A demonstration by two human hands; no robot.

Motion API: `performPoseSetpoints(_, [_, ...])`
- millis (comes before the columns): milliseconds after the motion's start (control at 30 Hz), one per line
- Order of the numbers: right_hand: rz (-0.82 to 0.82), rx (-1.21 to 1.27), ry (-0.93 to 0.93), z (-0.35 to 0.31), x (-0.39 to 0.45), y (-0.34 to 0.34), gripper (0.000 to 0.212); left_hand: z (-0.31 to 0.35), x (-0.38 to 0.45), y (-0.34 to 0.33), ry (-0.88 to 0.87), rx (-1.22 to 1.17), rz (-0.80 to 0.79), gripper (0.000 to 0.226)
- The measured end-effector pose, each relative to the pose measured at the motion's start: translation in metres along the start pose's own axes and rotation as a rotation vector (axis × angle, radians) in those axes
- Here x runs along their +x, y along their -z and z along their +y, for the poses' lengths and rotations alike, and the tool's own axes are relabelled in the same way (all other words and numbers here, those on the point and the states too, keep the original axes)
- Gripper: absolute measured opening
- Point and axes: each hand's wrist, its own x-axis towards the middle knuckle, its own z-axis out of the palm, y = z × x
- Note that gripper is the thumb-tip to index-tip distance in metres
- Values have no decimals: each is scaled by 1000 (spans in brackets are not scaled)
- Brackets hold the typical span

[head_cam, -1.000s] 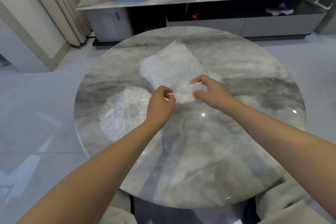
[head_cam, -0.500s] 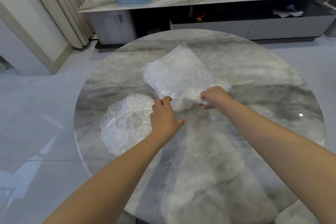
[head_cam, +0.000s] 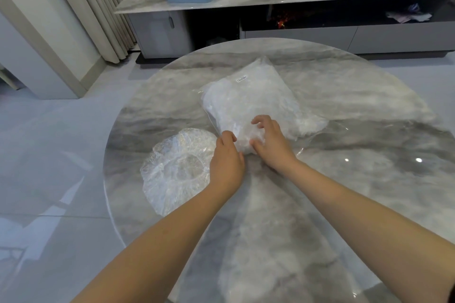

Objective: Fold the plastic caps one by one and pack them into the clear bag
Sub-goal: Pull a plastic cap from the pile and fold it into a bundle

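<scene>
Round marble table (head_cam: 320,204): clear bag (head_cam: 258,101) stuffed white, near end pinched by left hand (head_cam: 226,157), gripped by curled right hand (head_cam: 270,142). Loose cap (head_cam: 177,170) flat beside left hand.

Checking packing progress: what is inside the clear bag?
The clear bag is filled with crumpled white plastic, apparently folded caps; their number cannot be told. Both hands cover its near opening. One unfolded cap lies outside, beside it.
</scene>
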Motion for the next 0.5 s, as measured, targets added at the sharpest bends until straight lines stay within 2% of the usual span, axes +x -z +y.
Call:
performPoseSetpoints(133, [8, -237, 97, 6, 5, -5, 18, -3, 2, -4, 21, -97, -2, 19])
performPoseSetpoints(200, [-27, -273, 115, 10, 11, -6, 15, -3, 4, -6, 34, -151, -12, 21])
performPoseSetpoints(300, [-141, -342, 183, 9, 20, -4, 23, -6, 6, -9, 55, -230, -24, 26])
performPoseSetpoints(400, [-258, -648, 332, 12, 30, 2, 43, -8, 7, -11, 92, -297, -36, 29])
performPoseSetpoints(467, [-289, -829, 387, 8, 36, 3, 46, -6, 6, -11, 92, -314, -44, 30])
performPoseSetpoints(500, [-265, -842, 426, 7, 39, 0, 46, -6, 6, -11, 86, -318, -49, 30])
